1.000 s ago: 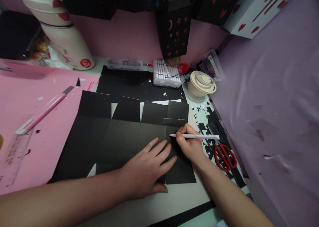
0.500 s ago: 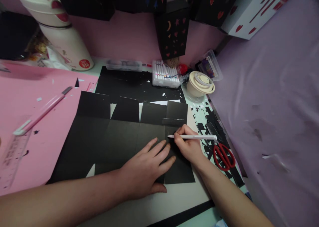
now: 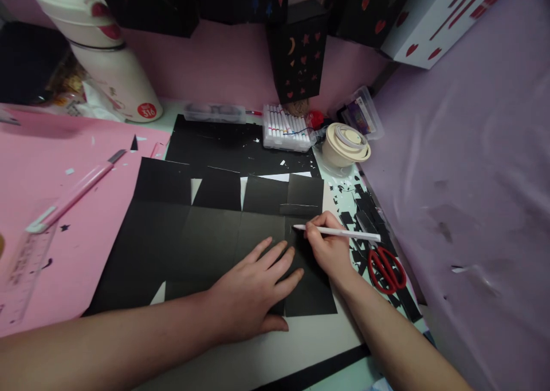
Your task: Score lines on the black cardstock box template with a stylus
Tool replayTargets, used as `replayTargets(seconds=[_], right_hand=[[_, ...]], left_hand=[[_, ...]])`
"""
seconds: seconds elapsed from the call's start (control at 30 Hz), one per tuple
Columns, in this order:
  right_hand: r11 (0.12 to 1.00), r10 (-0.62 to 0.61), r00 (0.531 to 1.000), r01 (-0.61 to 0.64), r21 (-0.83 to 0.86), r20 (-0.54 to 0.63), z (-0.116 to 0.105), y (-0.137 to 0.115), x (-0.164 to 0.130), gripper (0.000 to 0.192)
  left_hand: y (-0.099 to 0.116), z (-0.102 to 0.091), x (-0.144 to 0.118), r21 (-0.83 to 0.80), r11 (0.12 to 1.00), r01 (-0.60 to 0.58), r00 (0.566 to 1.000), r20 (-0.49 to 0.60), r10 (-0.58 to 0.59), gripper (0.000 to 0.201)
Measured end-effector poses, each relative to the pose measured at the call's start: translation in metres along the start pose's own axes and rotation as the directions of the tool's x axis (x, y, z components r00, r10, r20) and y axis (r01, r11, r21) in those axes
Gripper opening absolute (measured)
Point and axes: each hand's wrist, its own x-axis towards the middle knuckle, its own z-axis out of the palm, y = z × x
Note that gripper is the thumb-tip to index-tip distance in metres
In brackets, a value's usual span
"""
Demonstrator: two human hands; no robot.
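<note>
A black sheet of card (image 3: 206,236) with fold lines and cut flaps along its far edge lies flat in front of me. My left hand (image 3: 253,291) rests on it, palm down with fingers spread. Near the card's right side, my right hand (image 3: 330,245) pinches a white pencil-like pen (image 3: 344,231). Its tip points left, at or just above the card, by a short faint mark; whether it touches I cannot tell. Red-handled scissors (image 3: 387,269) lie right of my right hand among black paper scraps (image 3: 372,202).
On the left, a pink craft knife (image 3: 77,190) and a clear ruler (image 3: 28,276) lie on a pink sheet (image 3: 103,208). Behind stand a white bottle (image 3: 114,73), a box of markers (image 3: 287,129) and a lidded tub (image 3: 344,145). Decorated black boxes (image 3: 298,53) hang above.
My right hand has moved slightly up and right with the pen, whose tip has shifted a little the same way. My left hand stays in place on the card.
</note>
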Motion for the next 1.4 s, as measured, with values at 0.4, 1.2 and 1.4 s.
replayTargets(seconds=[0.4, 1.2, 1.4], right_hand=[[0.999, 0.005, 0.997, -0.001, -0.047, 0.072, -0.0011, -0.0039, 0.0005, 0.018], [0.997, -0.015, 0.998, 0.019, -0.073, 0.061, -0.0003, -0.0022, 0.0008, 0.020], [0.997, -0.029, 0.998, 0.033, -0.066, 0.058, -0.0005, -0.0011, 0.0004, 0.022]], left_hand=[[0.0002, 0.0017, -0.0001, -0.009, 1.000, 0.000, 1.000, -0.016, 0.000, 0.080], [0.0000, 0.0019, -0.0009, -0.012, 1.000, 0.005, 1.000, -0.005, -0.005, 0.079], [0.0008, -0.0007, -0.0006, 0.001, 1.000, 0.003, 1.000, 0.016, -0.003, 0.081]])
